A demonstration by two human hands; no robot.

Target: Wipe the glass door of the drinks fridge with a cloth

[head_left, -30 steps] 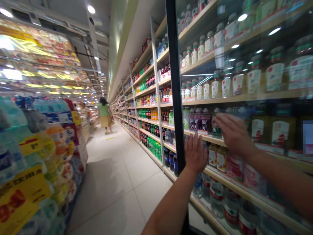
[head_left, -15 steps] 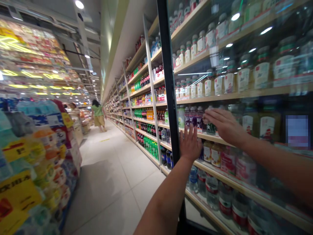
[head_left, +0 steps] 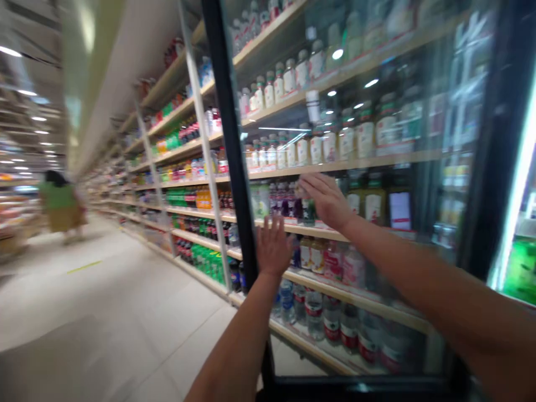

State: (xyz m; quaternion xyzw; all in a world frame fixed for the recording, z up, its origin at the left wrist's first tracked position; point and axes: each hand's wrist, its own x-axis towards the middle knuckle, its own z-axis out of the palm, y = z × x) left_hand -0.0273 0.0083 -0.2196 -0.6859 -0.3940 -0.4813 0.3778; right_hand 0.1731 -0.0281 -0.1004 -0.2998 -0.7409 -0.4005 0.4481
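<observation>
A tall glass door point(head_left: 393, 234) with a black frame point(head_left: 228, 139) stands in front of me, in a shop aisle. My left hand point(head_left: 273, 247) lies flat on the glass beside the door's left frame, fingers stretched upward. My right hand point(head_left: 326, 198) presses the glass higher up and further right, fingers spread and pointing left. Neither hand holds anything. Behind the glass, wooden shelves point(head_left: 360, 162) carry rows of bottled drinks with white labels point(head_left: 326, 146) and dark purple bottles point(head_left: 287, 202).
Open shelves of coloured drink bottles point(head_left: 184, 198) run down the aisle to the left. A person in a green top point(head_left: 61, 207) walks far down the pale tiled floor point(head_left: 104, 312). A lit green cooler edge point(head_left: 521, 268) shows at the far right.
The view has swung right, so the door and both hands sit further left in the picture. The door's right edge and a lit cooler now show. Both hands stay flat on the glass.
</observation>
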